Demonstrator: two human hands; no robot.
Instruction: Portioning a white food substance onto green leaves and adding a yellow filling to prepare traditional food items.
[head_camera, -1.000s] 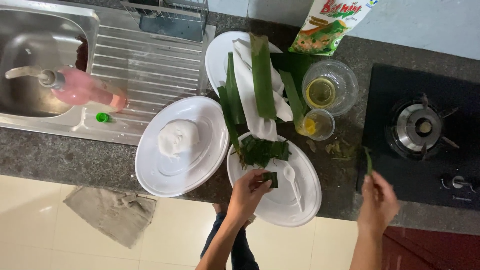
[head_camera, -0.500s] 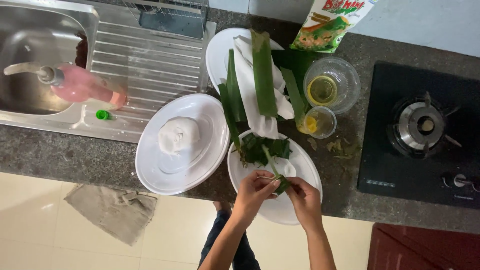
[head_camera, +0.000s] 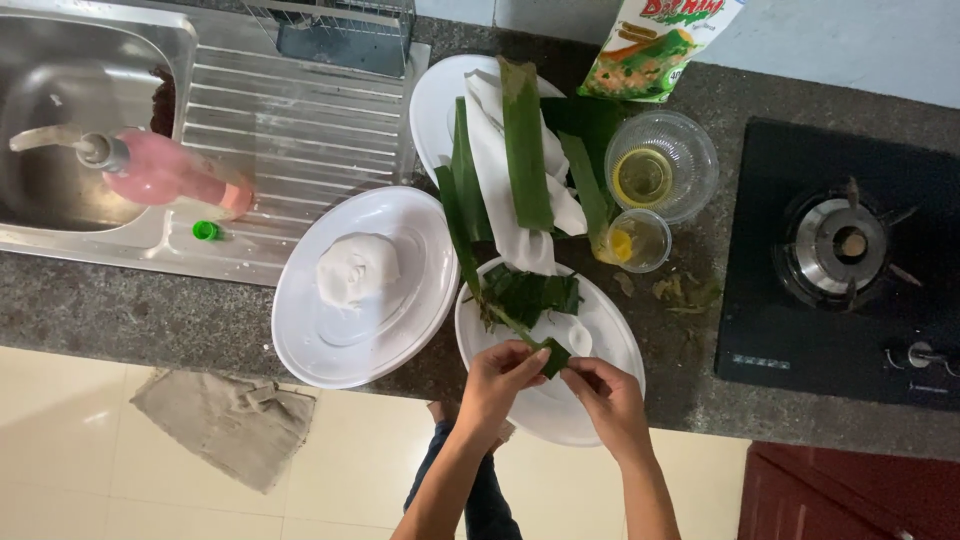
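Dark speckled stone bench (head_camera: 120, 310) beside a steel sink (head_camera: 60, 120) and one black gas hob (head_camera: 850, 250). Three white plates: one (head_camera: 330, 330) bearing a single lump of white dough (head_camera: 357, 268), one (head_camera: 435, 100) under long green leaves, one (head_camera: 610, 330) below both hands. Left hand (head_camera: 500, 380) and right hand (head_camera: 605, 395) pinching, fingers closed, one small folded leaf piece (head_camera: 553, 355) between them over that near plate. Two clear bowls (head_camera: 660, 165), seemingly of oil. One pink bottle (head_camera: 160, 175).

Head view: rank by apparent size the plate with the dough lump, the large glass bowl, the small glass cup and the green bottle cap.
1. Plate with dough lump
2. Large glass bowl
3. Small glass cup
4. Green bottle cap
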